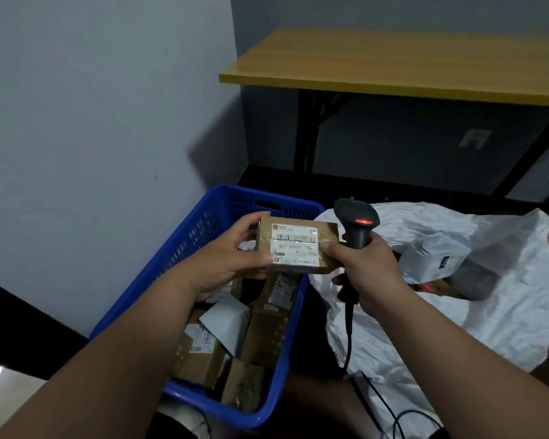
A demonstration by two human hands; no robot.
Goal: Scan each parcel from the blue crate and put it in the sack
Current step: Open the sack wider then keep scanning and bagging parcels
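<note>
Nearest the camera, two bare forearms reach forward over a blue crate (184, 248) standing on a dark floor. The crate holds a loose heap of brown cardboard parcels (203, 359) with white labels and one grey bag (227, 321) lying on top of them near the middle. A black cable (349, 331) hangs from the scanner and runs down to the floor between the crate's right wall and the sack. The left hand (225, 264) holds a small cardboard parcel (297, 245) above the crate's far right corner, thumb curled over the label's near left edge and fingers wrapped behind the parcel's left end; the label faces up. The right hand (366, 274) grips the handle of a black scanner (357, 224), fingers curled round it, while its thumb tip presses on the parcel's right end; a red light shows on the scanner head. To the right lies an open white sack (488, 305), with a white bagged parcel (435, 258) and other items inside near its mouth. Beyond stands a table (393, 61) with a yellow wooden top and black legs, against a grey wall (92, 106).
</note>
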